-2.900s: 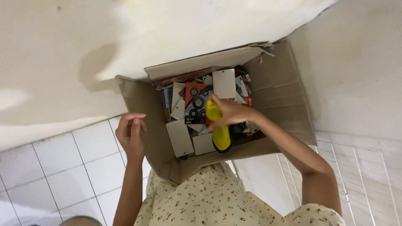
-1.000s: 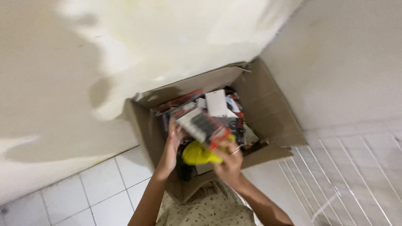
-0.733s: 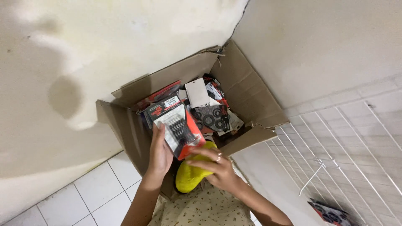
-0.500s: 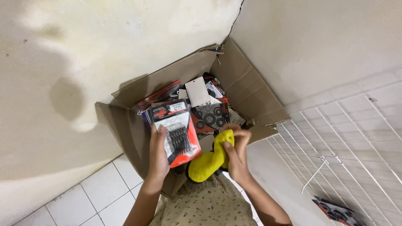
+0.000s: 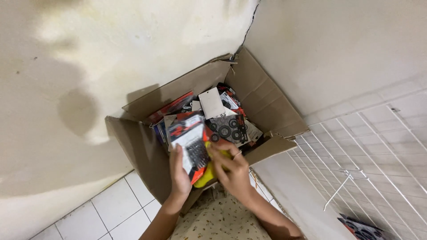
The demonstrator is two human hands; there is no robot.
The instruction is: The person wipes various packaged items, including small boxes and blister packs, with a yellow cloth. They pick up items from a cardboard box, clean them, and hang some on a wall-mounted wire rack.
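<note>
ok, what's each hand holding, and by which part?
Left hand grips the red-and-white packet by its lower left edge. Right hand wraps the yellow thing around its upper part.

Yellow object (image 5: 205,177) mostly hidden behind right hand (image 5: 233,171) and blister pack (image 5: 192,146).

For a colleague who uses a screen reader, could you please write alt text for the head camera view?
Seen from above, the left hand holds a red-and-black blister pack and the right hand grips a yellow object over an open cardboard box full of small packaged parts. The box sits in a wall corner on a tiled floor, beside a white wire grid.
</note>
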